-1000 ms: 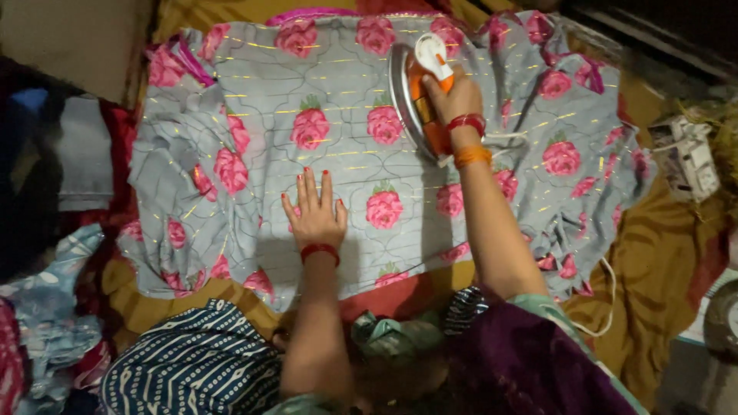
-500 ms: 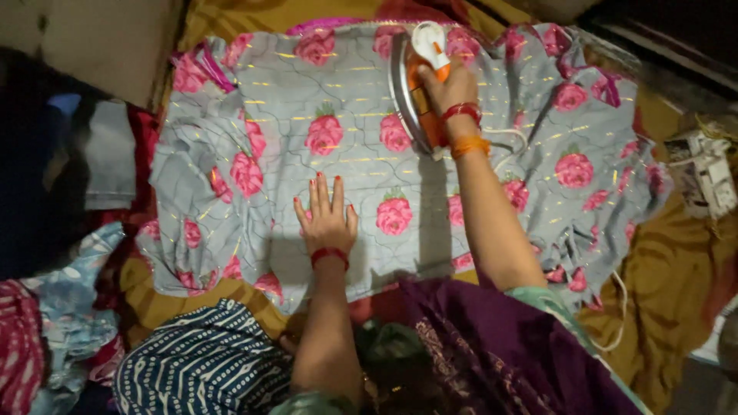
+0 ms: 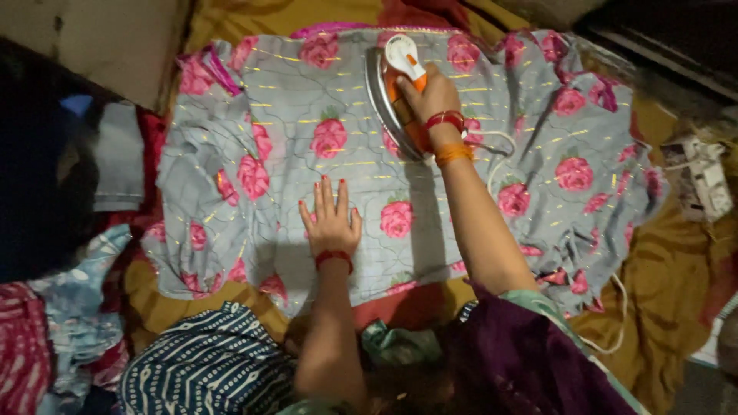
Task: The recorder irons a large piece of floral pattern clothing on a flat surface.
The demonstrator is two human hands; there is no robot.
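The left hand [image 3: 330,223] lies flat with fingers spread on the grey rose-print cloth [image 3: 307,100], pinning it taut on the mustard sheet [image 3: 676,269], while the right hand [image 3: 432,94] grips the orange iron [image 3: 396,88] pressing its far part.

Left hand [image 3: 332,224] flat, right hand [image 3: 427,94] clenched.

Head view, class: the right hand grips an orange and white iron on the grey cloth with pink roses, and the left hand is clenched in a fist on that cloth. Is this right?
Not quite. In the head view the left hand lies flat with fingers spread on the grey cloth, not clenched in a fist. The rest stands: the right hand grips the orange and white iron on that rose-printed cloth.
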